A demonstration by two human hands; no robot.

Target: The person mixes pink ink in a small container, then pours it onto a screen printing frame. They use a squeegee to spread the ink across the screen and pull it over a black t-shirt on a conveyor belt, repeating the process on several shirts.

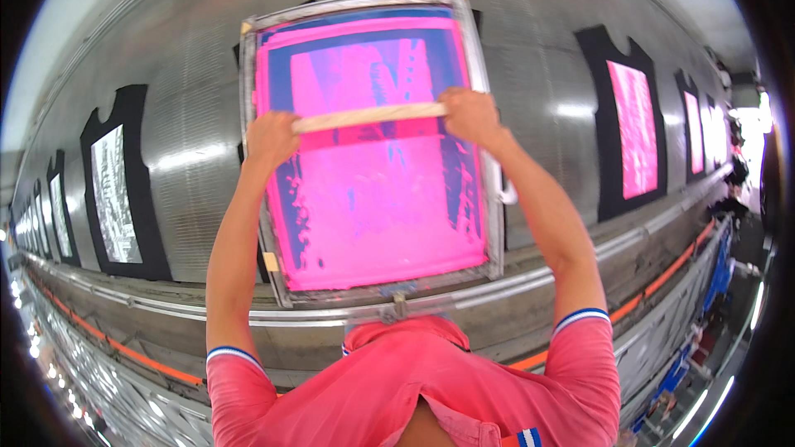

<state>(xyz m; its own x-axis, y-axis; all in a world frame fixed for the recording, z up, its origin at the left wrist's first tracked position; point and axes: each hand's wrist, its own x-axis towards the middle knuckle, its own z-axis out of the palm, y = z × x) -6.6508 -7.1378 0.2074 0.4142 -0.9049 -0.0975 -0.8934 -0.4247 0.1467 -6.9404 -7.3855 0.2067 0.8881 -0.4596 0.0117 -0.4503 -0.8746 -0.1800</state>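
Both my hands grip a wooden-handled squeegee (373,118) that lies across a screen printing frame (495,232). My left hand (272,141) is wrapped round its left end, and my right hand (472,118) round its right end. Bright pink ink (377,232) covers much of the blue mesh, thickest on the near half. Beyond the squeegee, a pink rectangle with streaky blue patches shows on the mesh. Dark cloth corners peek out from behind the frame; most of what lies under it is hidden.
On the long metal table (538,91) lie black garment pieces: one with a white print (116,194) at left, one with a pink print (633,128) at right, and several more farther along each way. A metal rail (530,281) runs along the near edge, with an orange strip (654,285) below.
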